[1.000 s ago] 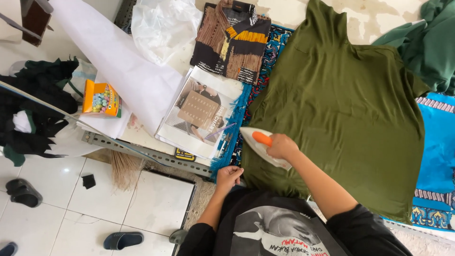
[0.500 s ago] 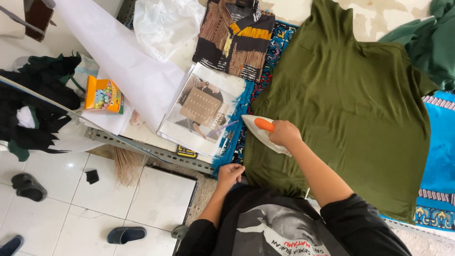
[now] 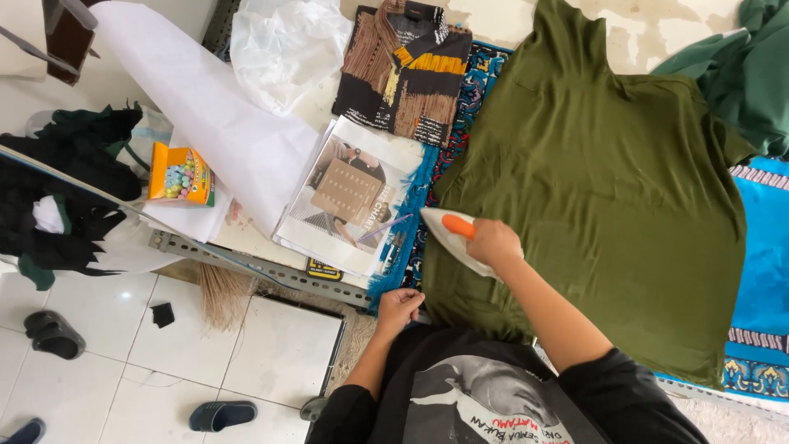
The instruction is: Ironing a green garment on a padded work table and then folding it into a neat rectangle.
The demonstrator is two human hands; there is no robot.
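An olive green shirt (image 3: 608, 181) lies spread flat on a patterned blue cloth (image 3: 764, 271) over the table. My right hand (image 3: 493, 244) grips the handle of a white iron with an orange part (image 3: 448, 233), which rests on the shirt's left edge near the hem. My left hand (image 3: 399, 308) presses the shirt's lower left corner at the table's near edge, fingers curled on the fabric.
A folded brown striped shirt (image 3: 407, 70), a packaged garment (image 3: 349, 197), white paper (image 3: 214, 123), a clear plastic bag (image 3: 288, 45) and an orange box (image 3: 181, 174) lie to the left. Dark clothes (image 3: 66, 189) hang further left. More green fabric (image 3: 740, 70) sits top right. Sandals (image 3: 53, 333) rest on the tiled floor.
The iron and my right hand have slid a little along the shirt's left edge. My left hand stays at the lower corner.
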